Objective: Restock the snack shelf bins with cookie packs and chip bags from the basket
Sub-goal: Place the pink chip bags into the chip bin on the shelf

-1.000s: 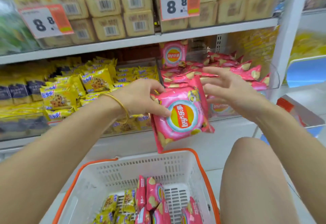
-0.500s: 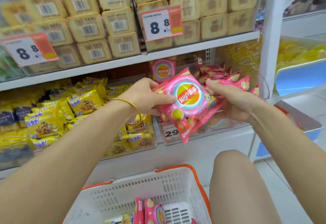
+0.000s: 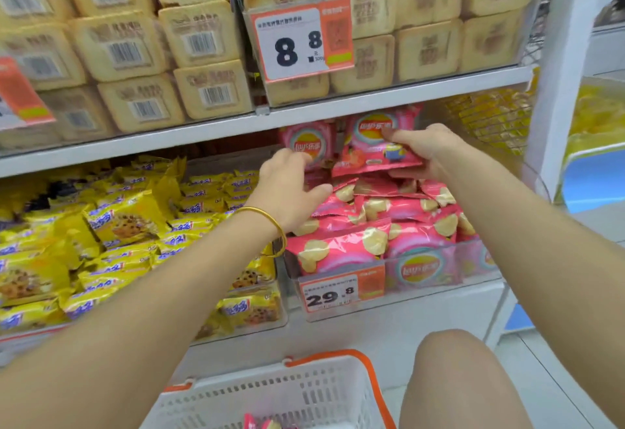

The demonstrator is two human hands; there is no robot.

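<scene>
Okay, status, every position referenced to the chip bin [image 3: 487,269]:

1. Tan wrapped packs [image 3: 199,33] are sitting stacked on the shelf board [image 3: 372,104] directly above the chip bin, behind a clear front.
2. Yellow cookie packs [image 3: 125,222] are lying heaped in the bin just left of the chip bin, on the same level.
3. The chip bin itself is holding a pile of pink chip bags [image 3: 355,246], mostly lying flat and reaching its front wall.
4. Basket [image 3: 270,391], white with an orange rim, is sitting below and in front of the chip bin. Pink bag tops [image 3: 260,425] are just showing inside it at the frame edge.
5. A bare knee [image 3: 456,378] is showing below the chip bin, right of the basket.
6. Right hand [image 3: 422,148] is pinching one chip bag [image 3: 372,148] over the back of the chip bin, thumb on the front face and fingers underneath. The bag is standing nearly upright, just under the shelf board.
7. Left hand [image 3: 287,185] is reaching into the left side of the chip bin, apart from the right hand, fingers at a standing bag [image 3: 309,144]. It is blurred, so I cannot tell whether it is gripping.
8. Price tag 8.8 [image 3: 301,43] is hanging above the chip bin; price tag 29.8 [image 3: 341,293] is sitting on its front wall.
9. Gold bangle [image 3: 270,222] is sitting on the left wrist, at the chip bin's left edge.
</scene>
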